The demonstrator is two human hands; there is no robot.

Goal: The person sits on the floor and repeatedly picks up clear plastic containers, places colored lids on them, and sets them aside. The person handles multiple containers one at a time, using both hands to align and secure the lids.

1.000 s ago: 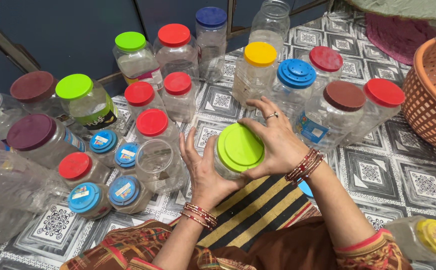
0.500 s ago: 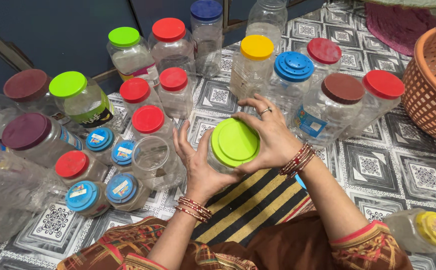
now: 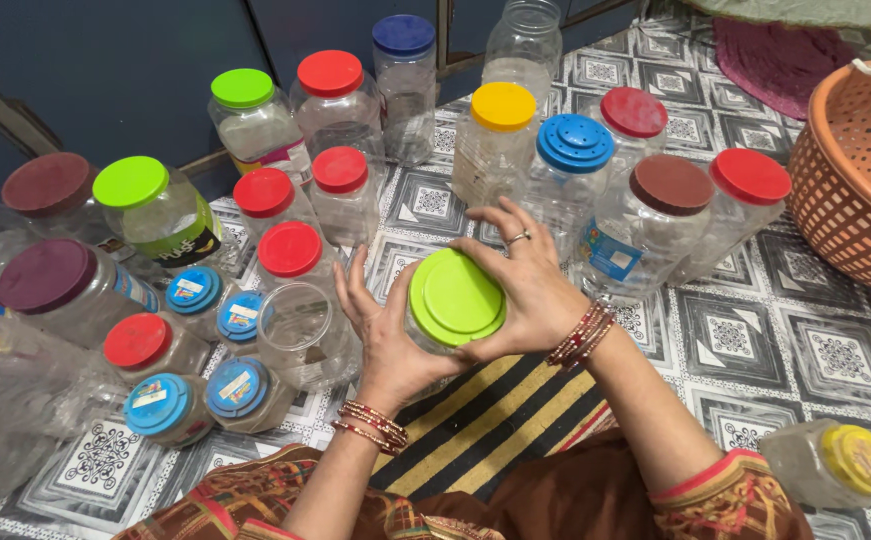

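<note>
A clear jar with a green lid [image 3: 455, 298] sat between both hands above the striped mat [image 3: 495, 420]. The left hand [image 3: 387, 335] cupped its side, fingers spread upward. The right hand [image 3: 525, 285] wrapped the lid's rim, fingers curled around it. Just left of the jar stood an open lidless jar [image 3: 300, 330]; behind it, a blue-lidded jar [image 3: 573, 160].

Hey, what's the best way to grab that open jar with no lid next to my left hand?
Grip the lidless jar around its clear round wall just below the rim, coming from above. It stands upright, and capped jars crowd its left side, so a sideways approach looks blocked.
</note>
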